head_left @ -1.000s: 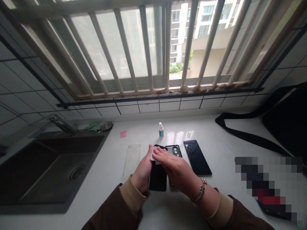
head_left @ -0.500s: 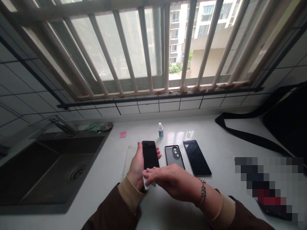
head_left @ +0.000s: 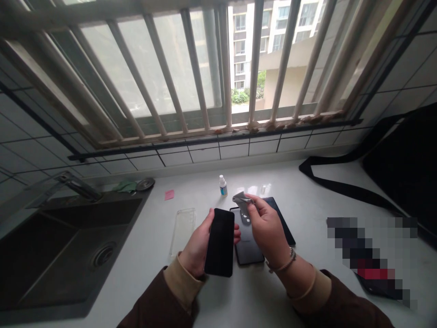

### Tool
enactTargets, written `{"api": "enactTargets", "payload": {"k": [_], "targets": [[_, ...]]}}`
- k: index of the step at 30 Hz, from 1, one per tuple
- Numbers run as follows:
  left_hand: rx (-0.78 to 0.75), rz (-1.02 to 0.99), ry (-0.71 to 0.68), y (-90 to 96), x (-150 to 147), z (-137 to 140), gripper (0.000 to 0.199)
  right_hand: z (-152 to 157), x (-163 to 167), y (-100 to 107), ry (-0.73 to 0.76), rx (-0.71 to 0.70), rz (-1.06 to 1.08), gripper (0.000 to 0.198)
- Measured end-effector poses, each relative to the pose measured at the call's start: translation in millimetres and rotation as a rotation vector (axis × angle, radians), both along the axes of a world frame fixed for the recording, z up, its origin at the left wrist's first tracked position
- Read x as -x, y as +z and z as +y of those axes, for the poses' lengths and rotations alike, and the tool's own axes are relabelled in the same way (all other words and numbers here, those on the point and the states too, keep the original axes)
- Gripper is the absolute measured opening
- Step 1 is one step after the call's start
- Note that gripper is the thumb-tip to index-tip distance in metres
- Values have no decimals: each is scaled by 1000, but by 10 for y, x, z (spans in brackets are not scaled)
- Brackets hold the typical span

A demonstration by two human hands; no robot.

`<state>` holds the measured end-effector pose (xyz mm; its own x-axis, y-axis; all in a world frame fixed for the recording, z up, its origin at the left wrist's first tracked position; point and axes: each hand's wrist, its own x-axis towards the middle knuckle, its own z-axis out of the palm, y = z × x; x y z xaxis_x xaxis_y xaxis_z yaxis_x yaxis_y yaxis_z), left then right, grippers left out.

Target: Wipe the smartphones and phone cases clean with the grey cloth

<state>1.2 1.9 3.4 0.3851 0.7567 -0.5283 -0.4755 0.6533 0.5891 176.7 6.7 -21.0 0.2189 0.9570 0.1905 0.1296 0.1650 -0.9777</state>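
My left hand (head_left: 197,249) is closed round a black smartphone (head_left: 219,243), its dark screen facing up, fingertips showing past the right edge. Pinched in my right hand (head_left: 269,225) is a small grey cloth (head_left: 243,202), held up to the right of the phone and apart from it. Beneath my right hand lies a black-rimmed phone case (head_left: 248,250) with a camera cutout, partly hidden. Behind that hand a second dark phone (head_left: 284,223) rests on the counter. A clear phone case (head_left: 183,228) lies left of the held phone.
A small white-capped bottle (head_left: 223,187) stands beyond the phone, with a pink paper square (head_left: 169,195) to its left. The sink (head_left: 85,255) opens at the left. A black bag strap (head_left: 341,187) lies at the right, near a blurred-out item (head_left: 372,259). Window bars rise behind.
My right hand has lifted the cloth off the phone's lower end and moved it up and right. The phone in my left hand now shows its whole screen and sits slightly lower.
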Motion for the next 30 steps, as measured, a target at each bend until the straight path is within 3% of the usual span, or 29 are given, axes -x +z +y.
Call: {"api": "enactTargets", "payload": {"k": [2,6,9,14,21,26,30], "targets": [[-8,-55,-26,2,-32,-29,62,-25,28,10,116,-97,-134,32],[-55,-171,92,-50,-50,-29,49,-73,123,-25,358,-332,-292,37],[-40,-131,187,-99,-18,11,52,-77,149,-69,456,-388,-349,40],[1,-31,357,-86,77,88,58,-95,140,-58,607,-356,-318,38],[0,27,506,-18,200,168,63,-158,114,108,748,-303,-145,33],[-70,72,592,1,318,266,59,-159,62,133,823,-147,1,22],[-161,57,666,59,421,319,59,-76,89,-32,723,45,361,26]]}}
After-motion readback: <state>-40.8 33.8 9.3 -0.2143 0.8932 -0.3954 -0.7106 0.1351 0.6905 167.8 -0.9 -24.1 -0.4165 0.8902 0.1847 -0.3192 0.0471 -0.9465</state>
